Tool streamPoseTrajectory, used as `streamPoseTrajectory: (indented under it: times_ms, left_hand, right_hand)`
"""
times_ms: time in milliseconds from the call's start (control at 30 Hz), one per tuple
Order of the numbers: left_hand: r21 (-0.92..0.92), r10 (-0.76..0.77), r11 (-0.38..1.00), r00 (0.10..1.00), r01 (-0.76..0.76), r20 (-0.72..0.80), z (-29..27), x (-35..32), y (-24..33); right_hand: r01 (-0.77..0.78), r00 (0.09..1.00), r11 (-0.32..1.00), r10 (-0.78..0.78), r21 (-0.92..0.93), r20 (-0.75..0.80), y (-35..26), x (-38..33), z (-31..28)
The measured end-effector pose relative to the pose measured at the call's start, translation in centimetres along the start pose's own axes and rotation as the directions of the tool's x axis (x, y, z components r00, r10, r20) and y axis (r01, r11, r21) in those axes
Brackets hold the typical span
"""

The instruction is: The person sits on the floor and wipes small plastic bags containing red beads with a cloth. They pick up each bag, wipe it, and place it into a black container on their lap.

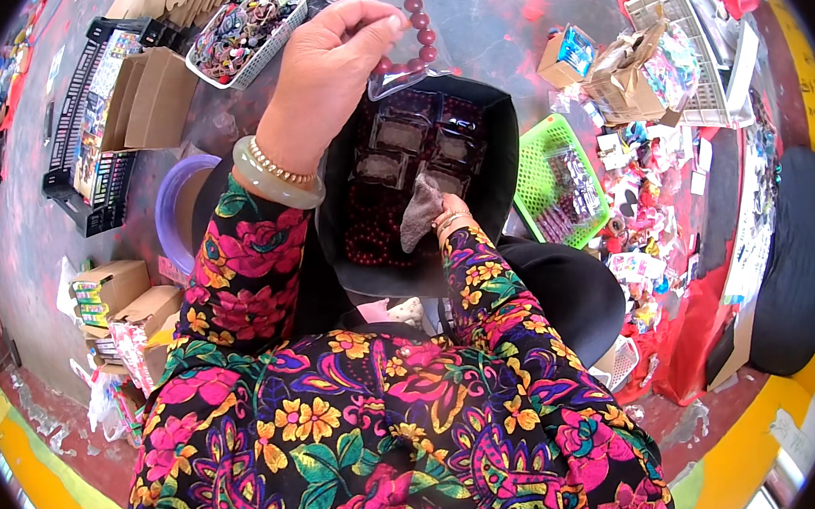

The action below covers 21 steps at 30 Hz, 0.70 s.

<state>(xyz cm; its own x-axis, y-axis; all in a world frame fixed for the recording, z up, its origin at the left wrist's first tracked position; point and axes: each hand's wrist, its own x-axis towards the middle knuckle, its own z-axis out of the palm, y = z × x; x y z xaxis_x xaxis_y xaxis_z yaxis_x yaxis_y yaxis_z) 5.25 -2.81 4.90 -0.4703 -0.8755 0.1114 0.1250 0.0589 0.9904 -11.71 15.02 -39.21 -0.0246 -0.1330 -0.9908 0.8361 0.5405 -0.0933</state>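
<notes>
Pinched shut, left grip: closed on left side of clear bag, dark red bead bracelet apparently inside, partly hidden. Right grip low over black box, up against grey cloth; finger closure hidden, can't tell whether holding it. Bag raised near far rim of box; contact with rim not readable.

Done, judging by layout: bracelet bagged, several clear packets lying in far part of box. Remaining, probably: loose red beads piled at near end, apparently unbagged; count not readable. Can't tell if bag sealed.

Long axis of bag: roughly up-down in view, far end leaning slightly left, flat face toward camera. No pointed end on bracelet; ring stretched slightly along same direction.
</notes>
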Motion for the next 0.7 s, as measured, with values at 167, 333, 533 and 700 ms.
streamPoseTrajectory:
  times_ms: [167, 333, 533, 700]
  left_hand:
    - [0.103, 0.163, 0.980, 0.984, -0.170, 0.074, 2.0, 1.6, -0.7]
    - [-0.250, 0.042, 0.968, 0.998, -0.029, 0.048, 2.1, 1.0, -0.4]
    - [-0.730, -0.084, 0.629, 0.957, 0.268, 0.278, 0.2, 1.8, -3.0]
    - [-0.803, -0.033, 0.506, 0.937, 0.316, 0.348, 2.8, 1.3, -3.3]
  right_hand:
    - [-0.127, 0.877, 0.992, 0.108, 0.010, 0.469, -2.1, 0.0, -2.2]
    - [0.202, 0.839, 0.979, -0.169, -0.006, 0.517, -7.4, -17.1, 3.3]
    - [0.713, 0.373, 0.651, -0.666, 0.259, 0.647, -14.4, -36.4, 6.7]
    - [0.953, -0.010, 0.078, -0.959, 0.294, 0.284, -11.5, -47.6, 8.9]
